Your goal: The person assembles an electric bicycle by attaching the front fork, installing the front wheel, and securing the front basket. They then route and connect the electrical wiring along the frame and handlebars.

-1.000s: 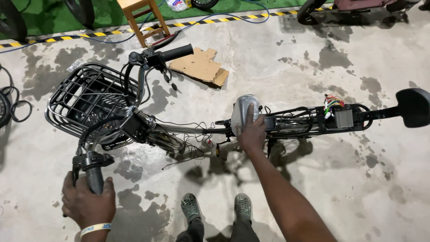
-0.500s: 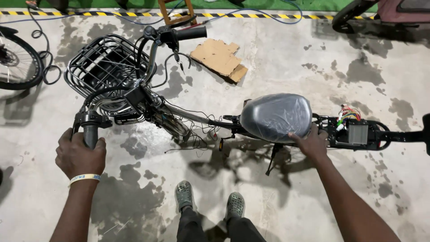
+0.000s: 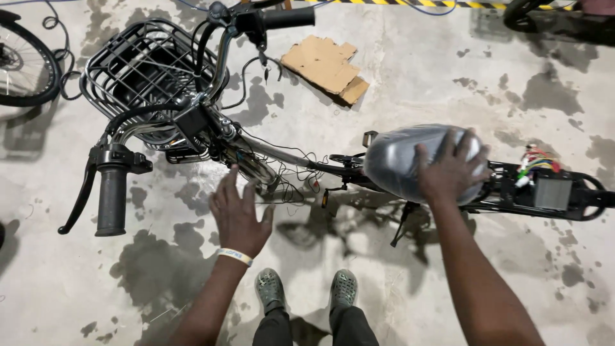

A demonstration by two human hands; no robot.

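A pale concrete floor [image 3: 397, 77] is seen across the whole view, blotched with dark damp stains that are spread from near to far. A torn piece of brown cardboard [image 3: 325, 66] is laid flat on it in the far middle. A strip of yellow and black hazard tape [image 3: 423, 3] is run along the far edge. At the far left, part of a spoked wheel [image 3: 22, 61] is shown, with loose black cable [image 3: 54, 25] beside it. Soft shadows are cast on the floor.
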